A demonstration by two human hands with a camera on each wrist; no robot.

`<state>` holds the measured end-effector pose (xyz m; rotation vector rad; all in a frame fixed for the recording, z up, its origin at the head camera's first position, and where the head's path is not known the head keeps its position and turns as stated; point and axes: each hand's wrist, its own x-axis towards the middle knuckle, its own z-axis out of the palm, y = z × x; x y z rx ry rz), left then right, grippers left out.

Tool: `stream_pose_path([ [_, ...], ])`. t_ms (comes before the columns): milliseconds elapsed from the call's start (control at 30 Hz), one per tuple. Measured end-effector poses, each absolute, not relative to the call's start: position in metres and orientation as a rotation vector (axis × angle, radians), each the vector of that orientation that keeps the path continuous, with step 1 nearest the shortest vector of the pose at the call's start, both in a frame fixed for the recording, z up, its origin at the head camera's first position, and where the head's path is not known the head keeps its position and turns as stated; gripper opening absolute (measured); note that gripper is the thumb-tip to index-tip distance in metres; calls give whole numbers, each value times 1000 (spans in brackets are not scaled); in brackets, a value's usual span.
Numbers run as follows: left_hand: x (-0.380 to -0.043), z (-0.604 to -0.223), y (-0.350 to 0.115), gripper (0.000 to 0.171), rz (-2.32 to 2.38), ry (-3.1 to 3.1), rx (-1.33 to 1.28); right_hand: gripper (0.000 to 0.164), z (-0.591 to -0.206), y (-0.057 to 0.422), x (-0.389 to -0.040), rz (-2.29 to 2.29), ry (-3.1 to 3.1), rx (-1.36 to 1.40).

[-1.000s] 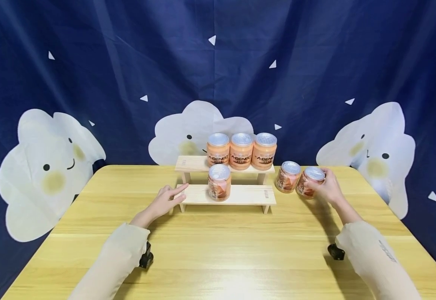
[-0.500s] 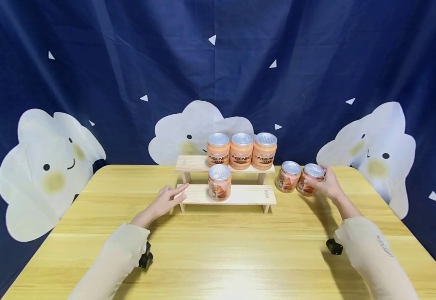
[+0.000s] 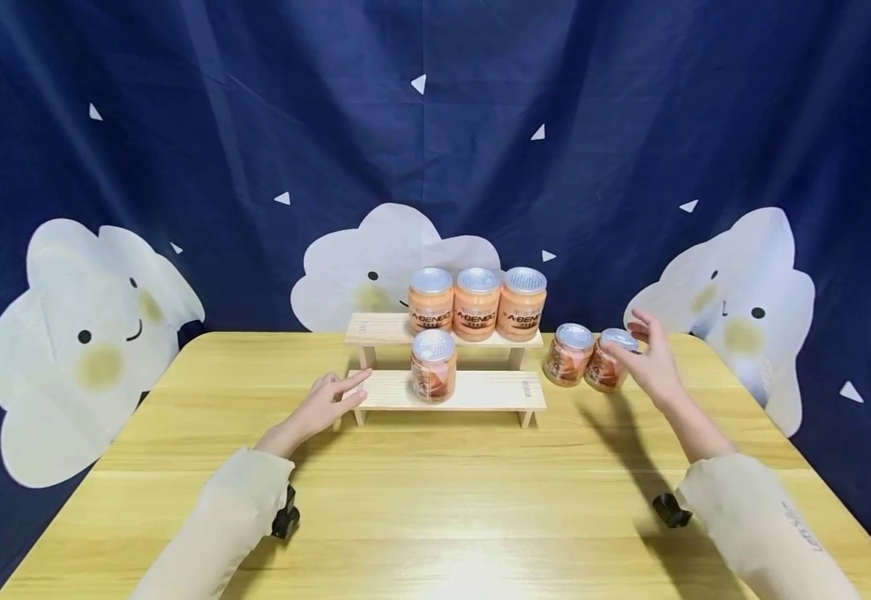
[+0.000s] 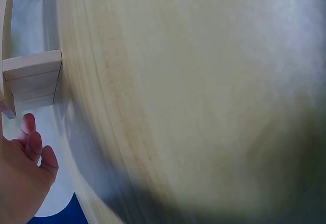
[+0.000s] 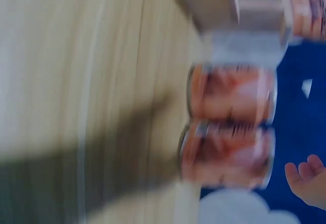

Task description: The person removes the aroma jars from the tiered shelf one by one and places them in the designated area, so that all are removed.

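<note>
My right hand [image 3: 656, 367] is just over the outer orange jar [image 3: 604, 368], thumb and fingers spread, with nothing held. That silver-lidded jar stands upright on the table, side by side with a second jar [image 3: 568, 358], right of the wooden stand. In the right wrist view the fingers [image 5: 304, 175] show apart from the outer jar [image 5: 226, 158]. My left hand [image 3: 318, 407] touches the left end of the lower wooden shelf [image 3: 491, 388] with index finger and thumb extended. Its other fingers [image 4: 34, 142] bend loosely below the shelf in the left wrist view.
One jar [image 3: 433, 368] stands on the lower shelf. Three more, among them a middle jar [image 3: 476, 307], line the right part of the upper shelf [image 3: 377, 327]. A blue curtain [image 3: 420, 142] with white clouds hangs behind the wooden table [image 3: 435, 492].
My right hand has let go of the outer jar and lifted slightly, its fingers spreading. The jar stays beside its neighbour. My left hand keeps its place on the shelf end.
</note>
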<state>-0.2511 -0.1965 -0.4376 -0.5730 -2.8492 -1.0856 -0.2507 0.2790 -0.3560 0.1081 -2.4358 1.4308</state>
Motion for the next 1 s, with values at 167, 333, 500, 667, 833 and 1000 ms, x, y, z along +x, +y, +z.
stream_pose_path([
  [167,-251,-437,-198,47,-1077,-2827,-577,63,-354,240,-245,1508,-2388,274],
  [333,-251,-436,-197,47,-1094,-2847,-576,60,-355,205,-241,1560,-2385,420],
  [500,-250,-436,-195,47,-1116,-2858,-559,61,-366,175,-241,1599,-2460,579],
  [667,-249,-437,-196,47,-1098,-2862,-550,67,-377,149,-240,1654,-2509,684],
  [833,-250,-436,-196,47,-1093,-2858,-558,72,-380,125,-243,1679,-2525,719],
  [1000,-251,-437,-196,47,-1087,-2857,-559,77,-382,105,-247,1706,-2520,747],
])
